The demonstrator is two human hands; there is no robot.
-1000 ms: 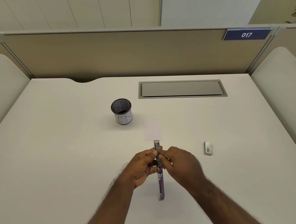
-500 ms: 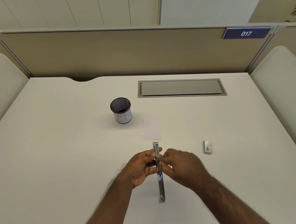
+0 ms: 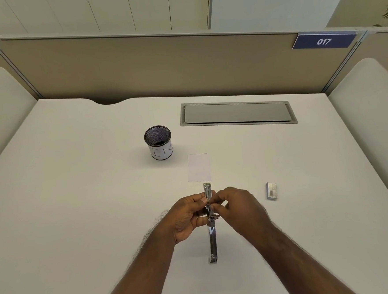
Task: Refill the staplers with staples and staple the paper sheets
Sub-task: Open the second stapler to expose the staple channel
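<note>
Opened stapler (image 3: 211, 235) held at near centre above the surface (image 3: 79, 223), left hand (image 3: 188, 216) gripping one side, right hand (image 3: 237, 209) pinching the other. Paper sheets (image 3: 199, 167) just beyond; staple box (image 3: 271, 190) right.

sign (image 3: 324, 41): "017" | on partition (image 3: 137, 66) top, right

silver stapler (image 3: 211, 237) between hands, white paper (image 3: 199, 167) just past it, black mesh cup (image 3: 158, 142) with white label further left, navy sign (image 3: 324, 41)
</note>
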